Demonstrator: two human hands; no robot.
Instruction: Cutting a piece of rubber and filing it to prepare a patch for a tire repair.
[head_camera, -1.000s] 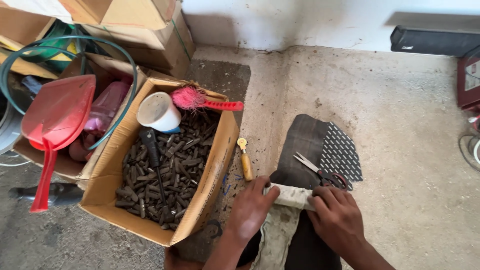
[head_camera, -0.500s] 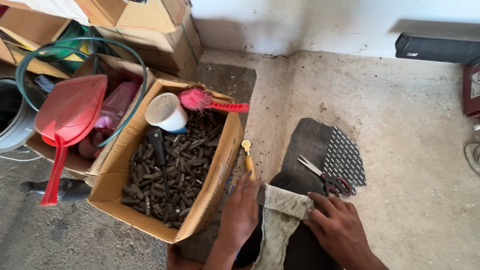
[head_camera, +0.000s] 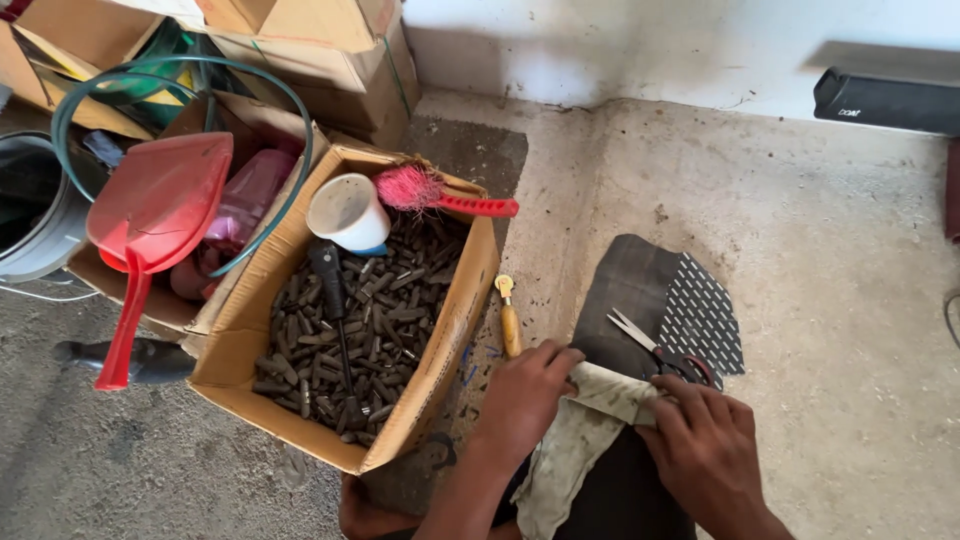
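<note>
Unrolled further since half a second back: pale cloth (head_camera: 585, 425), now draped lower at bottom centre, both hands shifted slightly right. At far left, red dustpan (head_camera: 150, 215) propped over a grey bucket (head_camera: 35, 225), handy beside the cardboard box (head_camera: 440, 330) of dark metal pieces, with white cup (head_camera: 348, 212) and pink brush (head_camera: 440, 195) parked on top. Just right of the box, yellow-handled tool (head_camera: 510, 320) laid within reach. Left hand (head_camera: 525, 395) clamped on the cloth's upper edge, right hand (head_camera: 705, 450) pressing its other end, apart, stretching it flat over the dark mat (head_camera: 630, 290). Scissors (head_camera: 655, 350) resting near, possibly partly under the fingers.
</note>
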